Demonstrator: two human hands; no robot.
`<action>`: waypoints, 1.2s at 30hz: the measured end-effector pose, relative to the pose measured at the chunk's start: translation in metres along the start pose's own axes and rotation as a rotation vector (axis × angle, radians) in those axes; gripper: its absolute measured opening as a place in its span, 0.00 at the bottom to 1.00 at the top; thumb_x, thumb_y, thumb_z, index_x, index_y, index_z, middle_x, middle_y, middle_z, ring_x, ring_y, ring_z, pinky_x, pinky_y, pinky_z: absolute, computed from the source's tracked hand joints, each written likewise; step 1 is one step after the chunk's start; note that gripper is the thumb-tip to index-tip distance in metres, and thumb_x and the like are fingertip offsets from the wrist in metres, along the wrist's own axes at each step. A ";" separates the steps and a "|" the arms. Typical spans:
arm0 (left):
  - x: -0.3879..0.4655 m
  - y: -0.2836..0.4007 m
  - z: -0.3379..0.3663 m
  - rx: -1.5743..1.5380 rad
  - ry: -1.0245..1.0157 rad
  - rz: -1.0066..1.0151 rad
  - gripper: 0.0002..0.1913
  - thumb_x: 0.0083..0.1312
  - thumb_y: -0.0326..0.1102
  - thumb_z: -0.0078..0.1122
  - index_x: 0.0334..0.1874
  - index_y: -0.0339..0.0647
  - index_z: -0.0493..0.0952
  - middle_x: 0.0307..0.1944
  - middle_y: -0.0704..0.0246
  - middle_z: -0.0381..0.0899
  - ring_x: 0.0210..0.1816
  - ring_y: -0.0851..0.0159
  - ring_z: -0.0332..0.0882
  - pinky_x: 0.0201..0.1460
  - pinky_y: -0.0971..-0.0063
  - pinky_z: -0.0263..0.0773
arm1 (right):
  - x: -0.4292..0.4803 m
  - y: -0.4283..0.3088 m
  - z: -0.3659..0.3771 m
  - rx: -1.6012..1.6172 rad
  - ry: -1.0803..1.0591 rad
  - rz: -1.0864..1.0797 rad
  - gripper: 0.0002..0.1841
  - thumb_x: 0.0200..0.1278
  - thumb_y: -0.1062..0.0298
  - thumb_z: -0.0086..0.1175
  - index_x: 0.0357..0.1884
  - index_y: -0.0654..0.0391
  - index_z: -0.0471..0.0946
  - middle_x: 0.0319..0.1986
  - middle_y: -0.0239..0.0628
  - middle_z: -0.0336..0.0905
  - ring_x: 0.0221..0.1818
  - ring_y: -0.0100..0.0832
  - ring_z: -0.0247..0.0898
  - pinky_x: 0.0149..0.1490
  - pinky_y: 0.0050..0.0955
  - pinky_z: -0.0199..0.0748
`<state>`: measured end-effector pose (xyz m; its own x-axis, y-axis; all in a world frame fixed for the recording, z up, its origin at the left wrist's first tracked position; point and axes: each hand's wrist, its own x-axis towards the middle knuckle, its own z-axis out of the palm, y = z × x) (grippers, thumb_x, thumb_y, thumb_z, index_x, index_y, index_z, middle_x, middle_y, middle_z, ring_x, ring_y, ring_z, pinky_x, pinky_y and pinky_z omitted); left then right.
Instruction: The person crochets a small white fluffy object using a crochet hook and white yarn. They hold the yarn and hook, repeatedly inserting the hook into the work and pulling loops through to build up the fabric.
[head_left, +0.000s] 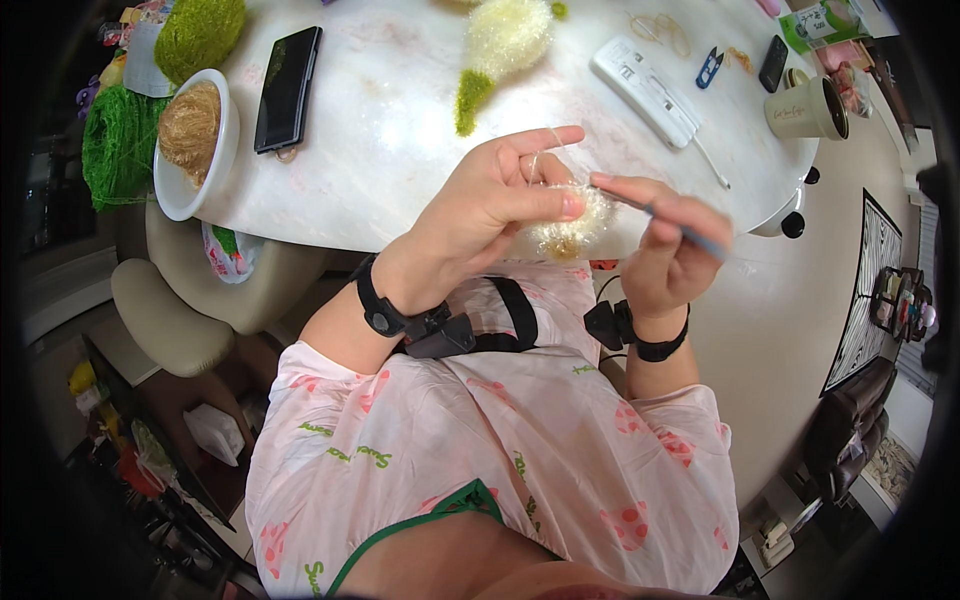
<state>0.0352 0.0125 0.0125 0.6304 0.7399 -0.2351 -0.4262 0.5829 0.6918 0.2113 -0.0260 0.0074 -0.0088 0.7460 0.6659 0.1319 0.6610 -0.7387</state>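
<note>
My left hand (517, 187) pinches a small fuzzy piece of crochet (577, 225), pale cream with a tan patch at its lower end. A thin pale strand runs up to its raised index finger. In my right hand (671, 251) is a crochet hook (667, 221) with a grey handle, slightly blurred, its tip at the upper edge of the piece beside my left thumb. Beyond my hands on the marble-look table (375, 180) lies a larger fuzzy cream piece (510, 37) with a green pointed end (472, 101).
At the left are a black phone (289, 90), a white bowl (231, 142) holding tan yarn (189, 131), and green yarn (116, 150). At the right lie a white power bank (645, 90), blue thread snips (709, 67) and a cup (799, 109) near the table's edge.
</note>
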 end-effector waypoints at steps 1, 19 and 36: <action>0.000 0.001 -0.001 0.006 -0.001 0.003 0.39 0.54 0.21 0.63 0.68 0.22 0.56 0.30 0.76 0.77 0.33 0.78 0.76 0.43 0.87 0.70 | -0.001 0.000 -0.001 0.094 0.014 0.065 0.10 0.74 0.66 0.43 0.45 0.62 0.68 0.37 0.53 0.81 0.39 0.42 0.81 0.44 0.35 0.79; 0.003 0.004 0.002 0.081 -0.051 0.083 0.42 0.52 0.21 0.65 0.71 0.25 0.55 0.28 0.71 0.78 0.30 0.78 0.75 0.37 0.87 0.68 | -0.002 0.015 -0.010 0.793 0.203 0.623 0.14 0.76 0.56 0.40 0.48 0.58 0.65 0.29 0.52 0.80 0.34 0.42 0.79 0.40 0.28 0.74; 0.005 -0.006 -0.001 -0.123 -0.055 0.058 0.44 0.57 0.21 0.64 0.73 0.27 0.47 0.31 0.72 0.79 0.36 0.76 0.76 0.43 0.86 0.69 | 0.000 0.008 0.001 -0.229 0.005 -0.150 0.02 0.62 0.74 0.55 0.36 0.58 0.77 0.36 0.44 0.81 0.33 0.36 0.77 0.36 0.30 0.74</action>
<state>0.0402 0.0128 0.0072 0.6359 0.7556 -0.1572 -0.5368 0.5793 0.6134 0.2116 -0.0208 0.0012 -0.0407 0.6407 0.7667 0.3499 0.7279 -0.5897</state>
